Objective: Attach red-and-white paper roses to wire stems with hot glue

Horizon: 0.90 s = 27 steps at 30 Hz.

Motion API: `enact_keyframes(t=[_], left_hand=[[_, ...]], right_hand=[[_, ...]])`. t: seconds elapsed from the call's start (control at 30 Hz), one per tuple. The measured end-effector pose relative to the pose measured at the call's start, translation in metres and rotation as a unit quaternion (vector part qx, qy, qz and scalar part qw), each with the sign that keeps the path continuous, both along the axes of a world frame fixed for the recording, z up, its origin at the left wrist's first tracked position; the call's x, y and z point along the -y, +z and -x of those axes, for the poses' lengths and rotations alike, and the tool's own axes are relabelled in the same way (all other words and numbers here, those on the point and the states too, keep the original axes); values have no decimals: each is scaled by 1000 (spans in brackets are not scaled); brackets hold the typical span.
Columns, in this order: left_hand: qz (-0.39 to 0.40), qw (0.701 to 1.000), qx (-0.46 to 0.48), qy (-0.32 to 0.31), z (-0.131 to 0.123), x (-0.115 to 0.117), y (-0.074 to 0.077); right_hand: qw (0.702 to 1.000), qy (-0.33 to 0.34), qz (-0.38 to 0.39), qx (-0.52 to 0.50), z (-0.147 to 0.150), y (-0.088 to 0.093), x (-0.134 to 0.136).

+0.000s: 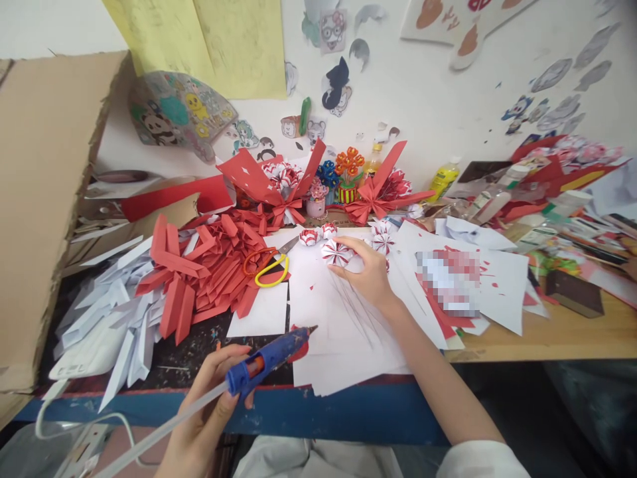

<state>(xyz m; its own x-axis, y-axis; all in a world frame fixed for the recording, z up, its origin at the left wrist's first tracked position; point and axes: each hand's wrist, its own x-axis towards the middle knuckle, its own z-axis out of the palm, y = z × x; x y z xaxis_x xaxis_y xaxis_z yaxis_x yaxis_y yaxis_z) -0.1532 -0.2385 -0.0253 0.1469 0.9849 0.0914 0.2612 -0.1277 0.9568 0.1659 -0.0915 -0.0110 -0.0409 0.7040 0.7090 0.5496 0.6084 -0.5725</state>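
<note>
My left hand (213,392) is wrapped round a blue hot glue gun (269,358), its nozzle pointing up and right over the table's front part. A long translucent glue stick (169,425) sticks out of its rear end. My right hand (365,272) has its thumb and fingers round a red-and-white folded paper flower (336,252) above the white paper sheets (343,345). Two small rolled paper flowers (308,237) lie just beyond it, and another striped flower (383,242) is to its right. Scissors (271,267) with yellow and orange handles lie to the left.
Red folded strips (219,265) and white folded strips (129,325) are heaped at the left, beside cardboard (60,199). Wrapped bouquets (283,182) and a yellow bottle (444,178) line the back. Paper scraps and a dark block (574,293) lie at the right.
</note>
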Motion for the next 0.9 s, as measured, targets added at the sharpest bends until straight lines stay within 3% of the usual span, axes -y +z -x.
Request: enact_keyframes(t=[0.17, 0.33, 0.47, 0.63, 0.77, 0.9], left_hand=[[-70, 990, -70, 105, -17, 2, -17], [-174, 964, -189, 75, -12, -11, -32], [-239, 939, -217, 118, -9, -12, -25], [-291, 901, -278, 164, -21, 8, -11], [-376, 847, -348, 140, -36, 28, -18], [-423, 826, -352, 121, -61, 45, -27]], right_hand=[[1000, 5, -4, -4, 0, 0, 0], [1000, 7, -6, -5, -1, 0, 0], [1000, 5, -4, -4, 0, 0, 0], [1000, 6, -5, 2, 0, 0, 1], [1000, 10, -6, 0, 0, 0, 1], [1000, 16, -14, 0, -1, -1, 1]])
